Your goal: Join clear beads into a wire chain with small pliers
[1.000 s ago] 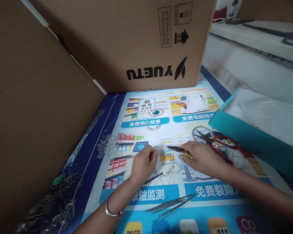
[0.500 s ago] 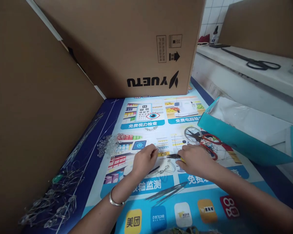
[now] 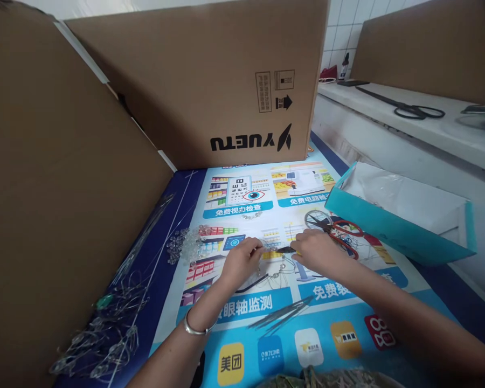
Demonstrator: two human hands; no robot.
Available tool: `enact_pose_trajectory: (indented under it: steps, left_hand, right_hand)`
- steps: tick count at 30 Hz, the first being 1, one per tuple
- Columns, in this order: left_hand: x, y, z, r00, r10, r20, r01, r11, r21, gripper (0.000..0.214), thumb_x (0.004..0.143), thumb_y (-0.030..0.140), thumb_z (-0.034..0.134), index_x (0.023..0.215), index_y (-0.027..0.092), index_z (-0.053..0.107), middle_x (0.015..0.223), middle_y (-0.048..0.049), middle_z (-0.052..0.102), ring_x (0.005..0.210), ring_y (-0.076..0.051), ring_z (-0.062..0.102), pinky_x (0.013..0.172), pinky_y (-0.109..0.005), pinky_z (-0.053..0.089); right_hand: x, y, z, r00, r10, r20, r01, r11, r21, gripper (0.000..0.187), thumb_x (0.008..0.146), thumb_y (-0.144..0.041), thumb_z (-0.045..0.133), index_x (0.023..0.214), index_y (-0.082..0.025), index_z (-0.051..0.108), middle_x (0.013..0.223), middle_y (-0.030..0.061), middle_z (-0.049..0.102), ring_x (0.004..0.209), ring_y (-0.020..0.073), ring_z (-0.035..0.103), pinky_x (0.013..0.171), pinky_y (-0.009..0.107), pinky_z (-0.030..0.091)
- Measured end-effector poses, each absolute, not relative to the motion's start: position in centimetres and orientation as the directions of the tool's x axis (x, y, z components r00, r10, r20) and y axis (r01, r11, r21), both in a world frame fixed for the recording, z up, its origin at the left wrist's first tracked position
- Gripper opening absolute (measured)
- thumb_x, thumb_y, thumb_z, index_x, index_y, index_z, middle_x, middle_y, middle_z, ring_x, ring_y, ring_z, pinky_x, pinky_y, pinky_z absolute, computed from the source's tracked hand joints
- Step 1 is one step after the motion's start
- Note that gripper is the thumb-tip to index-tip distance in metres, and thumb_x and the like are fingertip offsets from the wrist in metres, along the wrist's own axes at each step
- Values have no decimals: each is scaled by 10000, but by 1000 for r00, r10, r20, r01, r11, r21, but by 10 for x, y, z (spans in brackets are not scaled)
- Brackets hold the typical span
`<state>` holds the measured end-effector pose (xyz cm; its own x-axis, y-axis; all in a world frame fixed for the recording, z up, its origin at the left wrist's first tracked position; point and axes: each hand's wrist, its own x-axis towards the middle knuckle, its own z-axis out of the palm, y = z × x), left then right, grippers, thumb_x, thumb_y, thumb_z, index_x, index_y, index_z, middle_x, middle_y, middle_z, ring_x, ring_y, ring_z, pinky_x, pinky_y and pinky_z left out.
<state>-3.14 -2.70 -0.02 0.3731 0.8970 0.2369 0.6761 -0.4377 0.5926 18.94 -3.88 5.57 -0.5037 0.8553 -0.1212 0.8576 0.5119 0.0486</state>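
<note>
My left hand (image 3: 242, 261), with a silver bangle on its wrist, is closed in a pinch on a thin wire strung with clear beads (image 3: 282, 267). Part of the strand trails over the printed sheet between my hands. My right hand (image 3: 316, 250) is wrapped round a pair of pliers (image 3: 285, 249); only the dark jaws and a bit of yellow handle show. The jaws point left, close to my left fingertips and the wire there. Whether they grip the wire is too small to tell.
Red-handled scissors (image 3: 347, 227) lie by a wire coil, left of a teal box (image 3: 400, 221). Loose clear beads (image 3: 184, 245) are piled left. Cut wires (image 3: 283, 315) lie in front, beaded wire pieces (image 3: 101, 337) far left. Cardboard (image 3: 186, 91) stands behind. Black scissors (image 3: 416, 110) rest on a ledge.
The pliers' jaws have come nearer my left fingertips. My left fingers have turned from a fist-like curl to a more stretched pinch. The whole view has shifted slightly.
</note>
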Motion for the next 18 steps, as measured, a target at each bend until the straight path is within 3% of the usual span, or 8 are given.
enact_pose_trajectory:
  steps: [7, 18]
  left_hand:
    - [-42, -20, 2, 425, 875, 232, 684, -478, 552, 161, 862, 182, 434, 903, 209, 588, 867, -23, 642, 822, -157, 593, 730, -268, 451]
    - [-40, -21, -6, 550, 810, 204, 758, -587, 286, 226, 867, 203, 463, 1043, 215, 604, 866, -65, 672, 873, -203, 620, 788, -324, 458]
  right_hand:
    - [188, -28, 48, -598, 799, -65, 796, 602, 66, 173, 861, -275, 498, 856, -155, 623, 857, 74, 624, 890, 220, 510, 777, 339, 323]
    - [190, -26, 30, -662, 749, 21, 746, 657, 109, 190, 905, -235, 430, 881, -150, 598, 839, 79, 602, 858, 215, 485, 730, 338, 299]
